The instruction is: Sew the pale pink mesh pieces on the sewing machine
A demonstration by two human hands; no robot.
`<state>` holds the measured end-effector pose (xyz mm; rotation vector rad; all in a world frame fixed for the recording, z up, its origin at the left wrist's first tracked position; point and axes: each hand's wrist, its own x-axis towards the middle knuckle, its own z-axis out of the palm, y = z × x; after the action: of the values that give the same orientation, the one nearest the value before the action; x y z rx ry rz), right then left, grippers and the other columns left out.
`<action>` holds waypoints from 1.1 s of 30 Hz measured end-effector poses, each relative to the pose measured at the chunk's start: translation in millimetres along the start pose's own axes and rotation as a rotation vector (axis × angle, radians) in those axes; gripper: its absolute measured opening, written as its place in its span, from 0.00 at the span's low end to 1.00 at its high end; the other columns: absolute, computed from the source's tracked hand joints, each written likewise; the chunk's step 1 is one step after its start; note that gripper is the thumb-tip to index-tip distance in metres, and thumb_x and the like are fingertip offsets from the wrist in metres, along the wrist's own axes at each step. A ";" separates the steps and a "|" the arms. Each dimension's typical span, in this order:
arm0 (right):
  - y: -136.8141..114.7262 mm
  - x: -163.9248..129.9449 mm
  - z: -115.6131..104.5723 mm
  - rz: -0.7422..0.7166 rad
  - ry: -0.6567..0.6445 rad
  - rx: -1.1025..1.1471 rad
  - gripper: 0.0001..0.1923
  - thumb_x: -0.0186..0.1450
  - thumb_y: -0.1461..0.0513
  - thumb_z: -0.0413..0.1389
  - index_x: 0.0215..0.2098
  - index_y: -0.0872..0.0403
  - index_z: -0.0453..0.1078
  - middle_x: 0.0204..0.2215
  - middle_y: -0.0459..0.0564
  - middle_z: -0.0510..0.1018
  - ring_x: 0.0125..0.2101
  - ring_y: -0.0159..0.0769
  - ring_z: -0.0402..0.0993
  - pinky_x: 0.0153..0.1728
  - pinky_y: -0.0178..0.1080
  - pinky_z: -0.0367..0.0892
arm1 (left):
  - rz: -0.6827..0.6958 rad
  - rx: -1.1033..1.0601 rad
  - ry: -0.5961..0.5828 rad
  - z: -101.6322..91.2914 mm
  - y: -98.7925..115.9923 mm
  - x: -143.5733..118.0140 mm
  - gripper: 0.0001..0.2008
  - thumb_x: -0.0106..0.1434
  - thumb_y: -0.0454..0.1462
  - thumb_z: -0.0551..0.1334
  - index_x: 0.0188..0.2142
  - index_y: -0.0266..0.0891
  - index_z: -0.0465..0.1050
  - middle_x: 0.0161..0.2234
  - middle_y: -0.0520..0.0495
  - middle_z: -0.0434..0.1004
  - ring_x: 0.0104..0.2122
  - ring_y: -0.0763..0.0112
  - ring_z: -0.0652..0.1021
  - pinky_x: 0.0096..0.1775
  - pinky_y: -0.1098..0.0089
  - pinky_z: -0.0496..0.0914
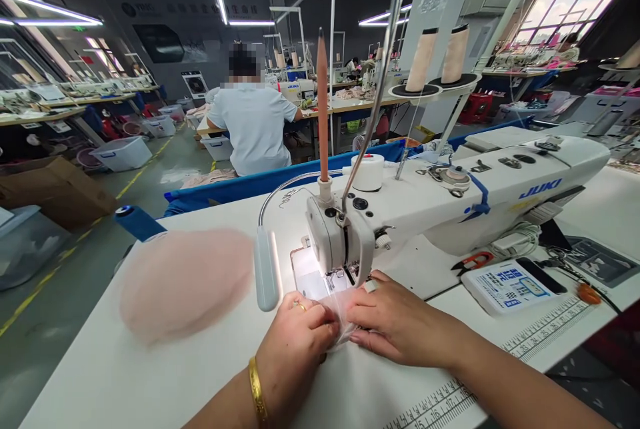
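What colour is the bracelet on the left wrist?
Gold: the shiny metal bracelet shows clearly in the head view, just behind the left hand.

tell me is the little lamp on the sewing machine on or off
On. The gooseneck lamp throws a bright white patch on the needle plate beside the sewing machine head.

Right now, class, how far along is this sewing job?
Done: a pink fabric pile lies left on the table. In hand: left hand and right hand press a sheer piece at the sewing machine. How much is left cannot be told.
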<state>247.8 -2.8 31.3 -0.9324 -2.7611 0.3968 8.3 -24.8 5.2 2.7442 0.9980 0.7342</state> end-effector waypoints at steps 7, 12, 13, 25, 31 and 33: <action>4.0 5.0 5.3 0.045 0.010 -0.033 0.09 0.73 0.59 0.56 0.35 0.53 0.71 0.35 0.50 0.80 0.40 0.45 0.69 0.47 0.48 0.62 | -0.058 0.045 -0.070 -0.5 -10.3 3.9 0.13 0.57 0.22 0.58 0.32 0.41 0.72 0.37 0.52 0.81 0.32 0.69 0.76 0.45 0.61 0.64; 5.8 6.2 9.0 0.054 0.043 -0.070 0.06 0.73 0.61 0.55 0.39 0.53 0.72 0.40 0.50 0.81 0.42 0.46 0.69 0.47 0.48 0.62 | -0.029 0.094 -0.032 -4.4 -12.6 9.0 0.13 0.68 0.25 0.54 0.35 0.41 0.74 0.38 0.49 0.80 0.34 0.67 0.77 0.45 0.61 0.65; 5.5 5.9 9.7 0.048 0.050 -0.069 0.06 0.73 0.61 0.55 0.39 0.53 0.72 0.41 0.50 0.81 0.42 0.46 0.69 0.47 0.48 0.62 | -0.013 0.094 -0.016 -4.1 -12.0 8.6 0.13 0.68 0.25 0.54 0.35 0.41 0.74 0.39 0.49 0.80 0.34 0.67 0.76 0.45 0.61 0.65; 3.9 4.5 12.7 0.031 0.089 -0.108 0.10 0.74 0.62 0.52 0.35 0.53 0.71 0.39 0.49 0.81 0.40 0.44 0.68 0.47 0.46 0.63 | 0.051 0.034 0.054 1.7 -13.8 2.8 0.12 0.65 0.23 0.57 0.38 0.39 0.73 0.37 0.51 0.82 0.33 0.68 0.77 0.45 0.60 0.64; 4.3 6.3 17.0 0.057 0.139 -0.130 0.08 0.73 0.63 0.53 0.36 0.52 0.71 0.44 0.51 0.80 0.42 0.46 0.69 0.46 0.46 0.65 | 0.031 0.089 0.023 0.9 -21.0 3.8 0.13 0.73 0.27 0.53 0.41 0.38 0.76 0.41 0.47 0.83 0.37 0.66 0.79 0.49 0.59 0.66; 4.4 6.5 18.2 0.070 0.160 -0.140 0.06 0.72 0.63 0.54 0.37 0.52 0.72 0.43 0.51 0.80 0.44 0.47 0.70 0.46 0.46 0.66 | 0.022 0.092 0.011 1.7 -23.1 4.6 0.13 0.73 0.28 0.53 0.41 0.38 0.76 0.42 0.47 0.83 0.38 0.66 0.80 0.50 0.59 0.67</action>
<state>240.2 1.1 13.5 -1.0460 -2.6428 0.1335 -1.0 -3.9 -0.9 2.8365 1.0301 0.7253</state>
